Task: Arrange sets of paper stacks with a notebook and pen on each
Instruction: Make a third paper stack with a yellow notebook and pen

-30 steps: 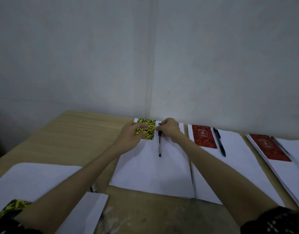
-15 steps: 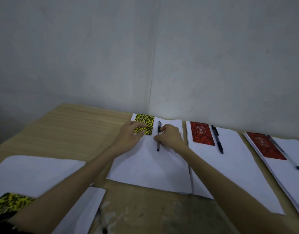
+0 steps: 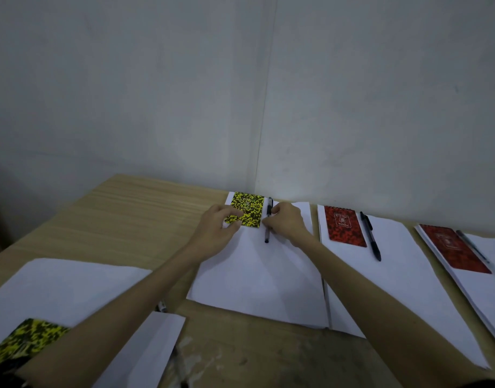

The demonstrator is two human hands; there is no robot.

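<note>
A yellow-and-black notebook lies at the top left corner of the middle paper stack. My left hand rests on its lower left corner, fingers pinching its edge. A black pen lies just right of the notebook, and the fingertips of my right hand hold it against the paper. To the right, a second paper stack carries a red notebook and a black pen. A third stack at the far right carries a red notebook and a pen.
The wooden table meets a grey wall corner behind. At the near left lie loose white sheets, another yellow-and-black notebook and a further sheet. A pen tip shows under my left forearm.
My right hand moved back up beside the pen's upper part. My left hand stays on the yellow notebook. The view shifted slightly.
</note>
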